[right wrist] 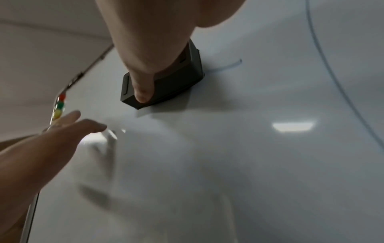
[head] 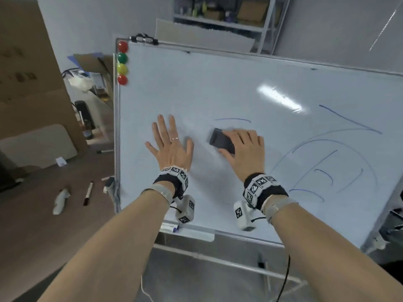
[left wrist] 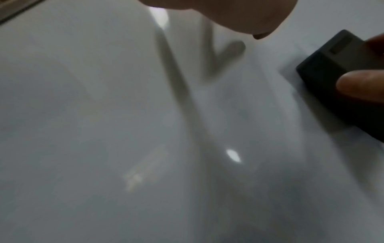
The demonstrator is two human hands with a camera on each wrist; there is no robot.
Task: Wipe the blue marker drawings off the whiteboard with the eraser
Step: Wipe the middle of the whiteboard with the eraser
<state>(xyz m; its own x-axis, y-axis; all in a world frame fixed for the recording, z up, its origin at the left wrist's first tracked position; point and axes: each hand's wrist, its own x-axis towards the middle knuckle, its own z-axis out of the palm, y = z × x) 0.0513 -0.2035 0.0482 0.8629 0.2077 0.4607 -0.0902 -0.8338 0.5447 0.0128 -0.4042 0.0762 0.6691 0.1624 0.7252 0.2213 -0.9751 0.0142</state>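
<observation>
The whiteboard (head: pixel 218 83) leans back on its stand. My right hand (head: pixel 244 147) grips the dark grey eraser (head: pixel 220 140) and holds it flat against the board, just under a short blue stroke (head: pixel 232 119). In the right wrist view my thumb lies over the eraser (right wrist: pixel 176 78), with the blue stroke (right wrist: pixel 228 65) beside it. Blue arcs and lines (head: pixel 327 162) cover the board's right part. My left hand (head: pixel 170 144) rests flat on the board with fingers spread, left of the eraser. The left wrist view shows bare board (left wrist: pixel 104 115) and the eraser (left wrist: pixel 332 78) at its right edge.
Several round magnets (head: pixel 122 63), red, green and yellow, sit at the board's top left corner. A marker (head: pixel 172 227) lies on the tray under the board. A red marker (head: pixel 87 194) and a crumpled tissue (head: pixel 61 201) lie on the brown table at left. Shelves (head: pixel 224 14) stand behind.
</observation>
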